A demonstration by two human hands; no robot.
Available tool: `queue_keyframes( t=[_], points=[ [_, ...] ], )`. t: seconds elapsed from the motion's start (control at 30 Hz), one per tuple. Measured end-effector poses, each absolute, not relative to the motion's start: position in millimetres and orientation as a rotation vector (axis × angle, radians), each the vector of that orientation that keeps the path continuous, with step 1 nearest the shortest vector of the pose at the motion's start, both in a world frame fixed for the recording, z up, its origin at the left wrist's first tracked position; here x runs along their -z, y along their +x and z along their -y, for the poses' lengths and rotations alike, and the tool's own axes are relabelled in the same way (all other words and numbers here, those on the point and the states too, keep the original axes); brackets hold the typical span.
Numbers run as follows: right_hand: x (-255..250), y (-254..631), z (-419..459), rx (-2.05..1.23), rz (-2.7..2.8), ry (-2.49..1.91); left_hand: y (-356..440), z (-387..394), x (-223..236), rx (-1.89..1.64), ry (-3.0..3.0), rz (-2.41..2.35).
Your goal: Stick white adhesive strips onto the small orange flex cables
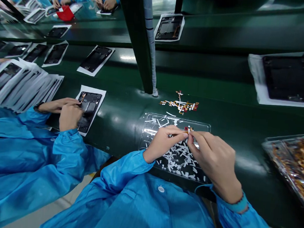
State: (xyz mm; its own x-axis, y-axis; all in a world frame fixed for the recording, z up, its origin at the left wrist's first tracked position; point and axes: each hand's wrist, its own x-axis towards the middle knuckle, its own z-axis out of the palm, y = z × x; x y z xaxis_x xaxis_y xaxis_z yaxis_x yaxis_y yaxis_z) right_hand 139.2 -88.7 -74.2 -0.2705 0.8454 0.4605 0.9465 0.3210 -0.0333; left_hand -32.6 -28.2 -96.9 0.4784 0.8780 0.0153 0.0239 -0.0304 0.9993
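Observation:
My left hand (164, 142) and my right hand (213, 158) meet over a clear plastic tray (203, 126) and together pinch a small orange flex part with a red tab (188, 129). Both hands have fingers closed on it. The tray holds several white paper scraps (180, 157). Just beyond the tray lies a small heap of orange flex parts (180, 105) on the green belt.
A co-worker's hands (63, 111) at my left work on a dark device frame on white paper (90, 108). More frames lie along the belt, a stack (18, 84) at left, one (289, 80) at right. A tray of orange parts (294, 162) sits right. A green post (141, 40) stands ahead.

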Motion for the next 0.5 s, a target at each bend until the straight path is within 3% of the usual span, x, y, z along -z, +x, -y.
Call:
queue_keyframes(
  t=[0.13,0.33,0.5],
  points=[
    [75.7,133.8,82.1,0.348,2.104,-1.619,-34.2,30.1,93.9,-0.837,1.526,-0.885],
    [59.8,149.0,89.6,-0.219,1.922,-1.629,-52.4,21.0,87.4,-0.804,1.795,-0.980],
    [43.3,145.8,80.5,-0.463,2.060,-1.494,-73.8,22.2,76.6,-0.808,2.028,-1.034]
  ],
)
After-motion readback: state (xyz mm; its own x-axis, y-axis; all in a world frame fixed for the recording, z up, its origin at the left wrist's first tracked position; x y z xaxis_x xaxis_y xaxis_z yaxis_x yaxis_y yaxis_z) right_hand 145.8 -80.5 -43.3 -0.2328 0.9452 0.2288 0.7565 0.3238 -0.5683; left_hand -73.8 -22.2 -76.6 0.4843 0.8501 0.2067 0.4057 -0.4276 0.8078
